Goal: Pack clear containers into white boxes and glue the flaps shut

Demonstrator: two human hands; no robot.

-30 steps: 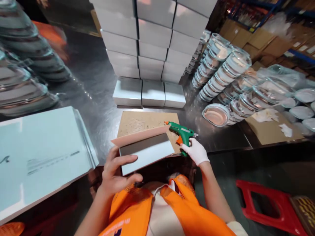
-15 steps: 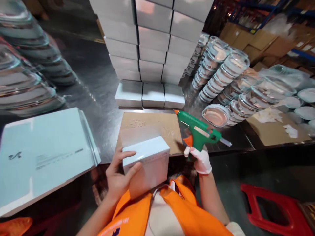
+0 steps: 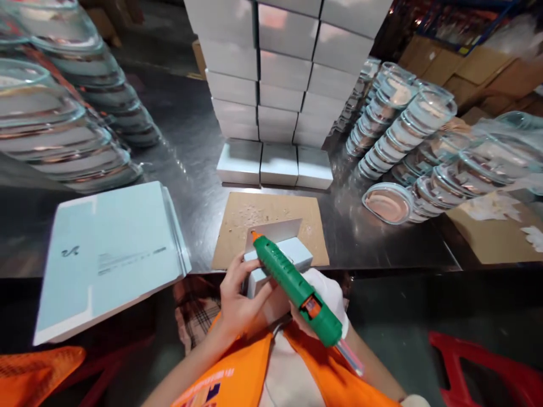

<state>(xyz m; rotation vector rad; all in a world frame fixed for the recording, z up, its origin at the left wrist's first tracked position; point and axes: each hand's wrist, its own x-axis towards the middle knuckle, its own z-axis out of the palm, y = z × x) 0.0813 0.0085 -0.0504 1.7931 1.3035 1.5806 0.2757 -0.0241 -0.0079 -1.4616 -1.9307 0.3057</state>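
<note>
I see one small pale box (image 3: 283, 255), flap up, at the near edge of the cardboard mat (image 3: 271, 215). Bare left hand (image 3: 238, 294) has its fingers wrapped on the box's left side. Gloved right hand (image 3: 324, 297) grips one green glue gun (image 3: 294, 285), nozzle at the flap. Left of the mat: one flat carton stack (image 3: 114, 254). Beyond the mat: three boxes in a row (image 3: 275, 164), box wall behind, on a steel table (image 3: 182, 164). Right: rows of glass lids (image 3: 403, 130).

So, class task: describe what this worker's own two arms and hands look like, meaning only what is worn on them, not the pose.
The left hand is bare, with no glove, and its forearm shows no sleeve. The right hand wears a white fabric glove ending at the wrist; the forearm beyond it is also uncovered, with a pale cuff-like edge at the frame's bottom. No watch or rings show. An orange vest with printed lettering covers the chest between the arms.
</note>
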